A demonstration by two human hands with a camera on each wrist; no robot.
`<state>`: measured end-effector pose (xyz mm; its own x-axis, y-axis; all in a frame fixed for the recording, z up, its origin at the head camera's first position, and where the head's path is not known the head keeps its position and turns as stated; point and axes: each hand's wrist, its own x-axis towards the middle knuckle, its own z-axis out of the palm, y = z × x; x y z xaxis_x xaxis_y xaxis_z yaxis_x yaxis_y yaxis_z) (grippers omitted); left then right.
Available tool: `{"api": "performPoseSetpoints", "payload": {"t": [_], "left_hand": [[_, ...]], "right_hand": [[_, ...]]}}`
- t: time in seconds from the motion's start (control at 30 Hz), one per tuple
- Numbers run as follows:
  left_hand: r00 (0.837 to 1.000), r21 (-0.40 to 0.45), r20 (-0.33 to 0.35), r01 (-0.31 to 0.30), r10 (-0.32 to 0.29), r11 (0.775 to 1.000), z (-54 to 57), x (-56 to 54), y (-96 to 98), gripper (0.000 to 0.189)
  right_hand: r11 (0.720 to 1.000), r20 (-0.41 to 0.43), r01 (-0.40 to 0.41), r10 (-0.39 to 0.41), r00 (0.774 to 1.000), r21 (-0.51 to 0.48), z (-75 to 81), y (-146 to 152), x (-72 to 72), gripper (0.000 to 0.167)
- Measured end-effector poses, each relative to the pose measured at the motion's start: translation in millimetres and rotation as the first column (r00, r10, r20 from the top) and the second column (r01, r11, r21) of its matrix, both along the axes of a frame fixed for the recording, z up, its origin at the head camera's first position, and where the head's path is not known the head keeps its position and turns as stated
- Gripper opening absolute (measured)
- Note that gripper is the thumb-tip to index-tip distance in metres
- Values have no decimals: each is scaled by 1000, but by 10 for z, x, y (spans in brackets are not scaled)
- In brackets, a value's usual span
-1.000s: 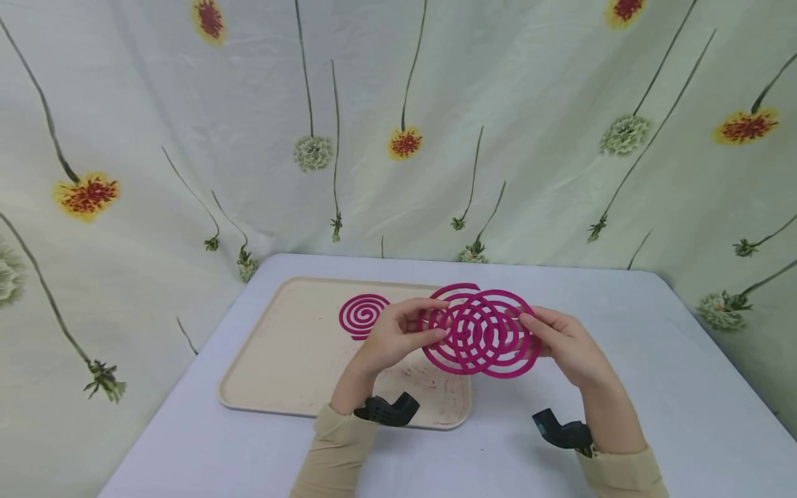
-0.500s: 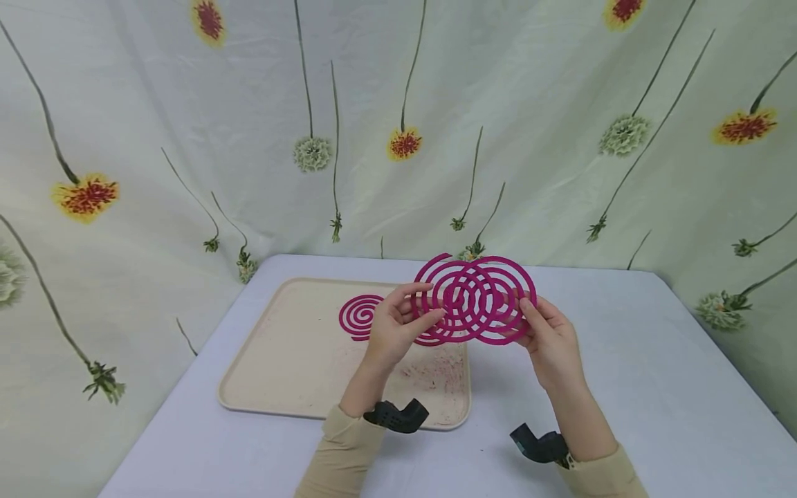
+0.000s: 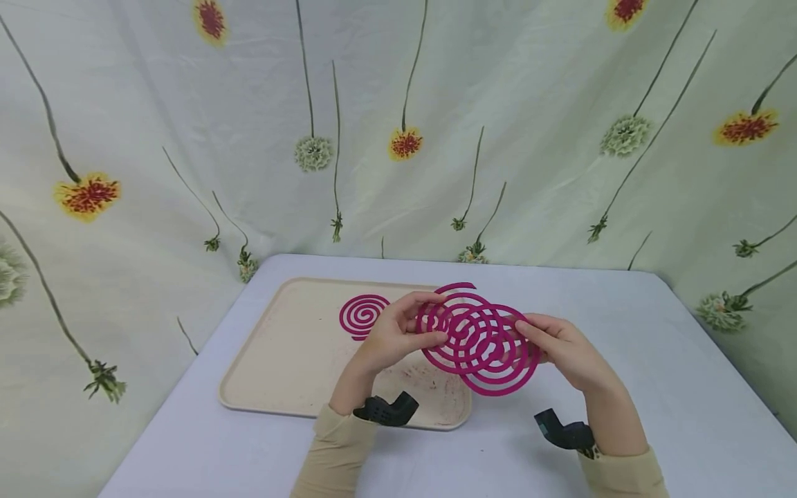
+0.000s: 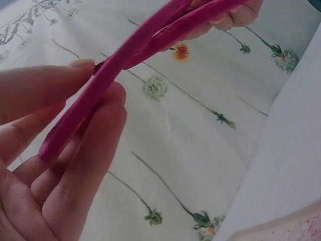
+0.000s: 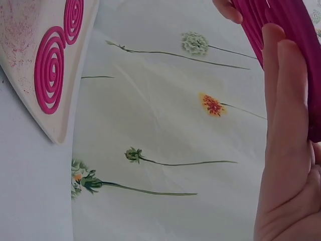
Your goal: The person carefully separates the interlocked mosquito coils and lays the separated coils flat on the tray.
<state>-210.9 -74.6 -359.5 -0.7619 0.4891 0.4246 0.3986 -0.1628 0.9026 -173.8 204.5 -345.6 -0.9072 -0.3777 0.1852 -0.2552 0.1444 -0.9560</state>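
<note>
Two magenta mosquito coils are held up over the tray's right edge, overlapping each other in the head view. My left hand (image 3: 395, 333) pinches the left mosquito coil (image 3: 459, 332) by its outer turns, thumb in front and fingers behind. At the other side, my right hand (image 3: 569, 351) pinches the right mosquito coil (image 3: 498, 391), thumb on the near face. In the left wrist view the coils, seen edge-on as a magenta band (image 4: 95, 95), split apart at a narrow angle. Straight fingers (image 5: 288, 100) back the right coil in the right wrist view.
A beige tray (image 3: 280, 360) with reddish crumbs lies on the white table (image 3: 623, 332). On it lies a mosquito coil (image 3: 361, 315); in the right wrist view a second coil (image 5: 74, 20) lies beside the first. A flowered cloth (image 3: 529, 104) hangs behind the table.
Both hands rise with the coils, then come back down. The right hand moves out to the right again, and its coil now sits lower against the left one than a second ago.
</note>
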Motion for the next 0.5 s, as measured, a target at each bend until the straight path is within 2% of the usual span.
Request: {"api": "performPoseSetpoints", "payload": {"t": [0.07,0.17,0.33,0.5], "left_hand": [[999,-19,-33,-16,15,1000,-3,-8,-10,40],[995,-46,-72,-70,67,996,-6,-9,-19,31],[995,2,-10,-100,100,995,2,5,10,34],[993,51,68,-103,100,993,3,18,61,49]], "right_hand": [[1000,-10,-19,19,1000,25,3,19,-6,37],[1000,-29,-4,5,1000,25,1,24,-9,36],[992,-48,121,-123,991,-40,-9,-62,-14,39],[948,-25,253,-262,965,-194,-17,-134,-11,45]]}}
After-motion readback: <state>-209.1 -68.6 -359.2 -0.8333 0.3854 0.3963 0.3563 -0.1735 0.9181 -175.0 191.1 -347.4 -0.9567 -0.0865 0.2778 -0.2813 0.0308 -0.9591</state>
